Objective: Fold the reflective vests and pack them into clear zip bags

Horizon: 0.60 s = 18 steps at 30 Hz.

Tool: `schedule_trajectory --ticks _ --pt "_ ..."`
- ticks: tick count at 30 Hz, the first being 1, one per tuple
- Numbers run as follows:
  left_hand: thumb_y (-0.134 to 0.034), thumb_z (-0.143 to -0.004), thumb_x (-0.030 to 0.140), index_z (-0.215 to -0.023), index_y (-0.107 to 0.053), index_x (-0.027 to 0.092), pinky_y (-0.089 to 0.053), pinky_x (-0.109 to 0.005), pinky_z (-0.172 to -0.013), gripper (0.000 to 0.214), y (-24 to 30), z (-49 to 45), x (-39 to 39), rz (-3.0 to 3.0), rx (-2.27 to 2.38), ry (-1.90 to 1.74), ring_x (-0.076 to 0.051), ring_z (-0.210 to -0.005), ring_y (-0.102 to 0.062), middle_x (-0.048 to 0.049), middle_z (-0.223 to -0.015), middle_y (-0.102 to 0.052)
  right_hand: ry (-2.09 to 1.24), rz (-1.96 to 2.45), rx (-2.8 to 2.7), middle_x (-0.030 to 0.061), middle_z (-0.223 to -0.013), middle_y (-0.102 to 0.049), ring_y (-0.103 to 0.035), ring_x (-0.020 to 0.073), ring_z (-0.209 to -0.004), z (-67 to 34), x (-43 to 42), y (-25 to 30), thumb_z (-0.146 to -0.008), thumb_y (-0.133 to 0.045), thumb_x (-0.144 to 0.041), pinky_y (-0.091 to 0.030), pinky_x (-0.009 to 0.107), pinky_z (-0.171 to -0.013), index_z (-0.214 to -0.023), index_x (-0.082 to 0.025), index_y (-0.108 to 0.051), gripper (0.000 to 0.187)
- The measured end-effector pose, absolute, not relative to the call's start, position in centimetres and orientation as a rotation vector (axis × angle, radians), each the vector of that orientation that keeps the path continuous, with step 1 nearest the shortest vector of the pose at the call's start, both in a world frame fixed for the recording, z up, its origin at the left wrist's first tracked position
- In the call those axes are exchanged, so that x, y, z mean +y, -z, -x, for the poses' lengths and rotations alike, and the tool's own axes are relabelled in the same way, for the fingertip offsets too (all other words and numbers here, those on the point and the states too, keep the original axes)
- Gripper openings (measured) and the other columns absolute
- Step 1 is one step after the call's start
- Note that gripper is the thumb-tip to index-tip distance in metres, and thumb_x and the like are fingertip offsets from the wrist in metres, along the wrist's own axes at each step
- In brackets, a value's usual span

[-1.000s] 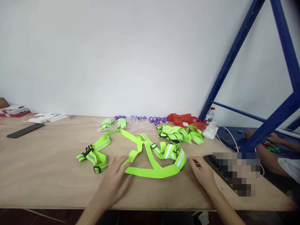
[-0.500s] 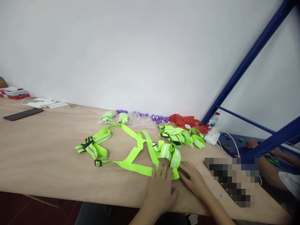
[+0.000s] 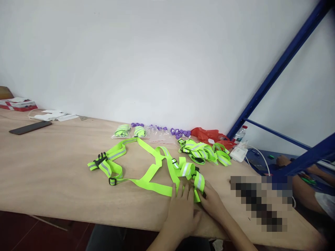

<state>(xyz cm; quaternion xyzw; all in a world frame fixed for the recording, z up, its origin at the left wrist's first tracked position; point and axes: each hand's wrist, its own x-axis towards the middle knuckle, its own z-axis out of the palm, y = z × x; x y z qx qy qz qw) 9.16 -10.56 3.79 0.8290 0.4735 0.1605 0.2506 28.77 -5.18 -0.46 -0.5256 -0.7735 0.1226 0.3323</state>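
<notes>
A fluorescent yellow-green harness (image 3: 157, 189) of elastic straps with grey reflective stripes lies spread over the wooden table. Its black side-release buckle (image 3: 100, 159) is at the left, and a black slider (image 3: 112, 181) sits below that. My left hand (image 3: 183, 209) rests with outstretched fingers on the lower right straps. Beside it, my right hand (image 3: 212, 202) has its fingers curled at the harness's right end, around a strap that stands up in a loop; the fingertips are partly hidden behind the strap.
Behind the harness lie a heap of similar straps (image 3: 201, 150), bagged straps (image 3: 122, 130), clear bags (image 3: 159, 135), purple pieces (image 3: 180, 132) and a red plastic bag (image 3: 209, 134). A white charger (image 3: 238, 152) and bottle (image 3: 240, 135) stand near the blue frame (image 3: 277, 66). Another person's arm (image 3: 300, 188) shows at right.
My right hand has moved in to the left against the strap end, and the strap loop there has shifted and lifted slightly. My left hand stays in place. The view has shifted a little.
</notes>
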Motion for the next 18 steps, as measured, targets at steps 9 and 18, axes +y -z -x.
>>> schedule_trajectory --ticks 9,18 --pt "-0.035 -0.099 0.063 -0.159 -0.027 0.015 -0.004 -0.061 -0.125 0.078 -4.3 -8.9 -10.5 -2.187 1.253 -0.424 -0.035 -0.154 -0.007 -0.0149 -0.165 -0.020 -0.660 1.463 -1.535 0.0104 -0.094 -0.079 -0.072 0.0317 -0.092 -30.0 -5.2 -0.9 -0.074 -0.062 -0.051 -0.058 0.042 -0.086 -0.091 -0.018 -0.076 0.039" --pt "-0.042 -0.098 0.060 -0.155 -0.037 0.014 -0.003 -0.061 -0.124 0.074 -4.0 -8.9 -10.5 -2.191 1.246 -0.416 -0.035 -0.154 -0.003 -0.0171 -0.165 -0.018 -1.288 1.451 -1.479 0.0143 -0.124 -0.073 -0.067 0.0388 -0.115 -33.5 -7.6 -4.2 -0.065 -0.082 -0.047 -0.055 0.051 -0.095 -0.117 -0.021 -0.074 0.059"
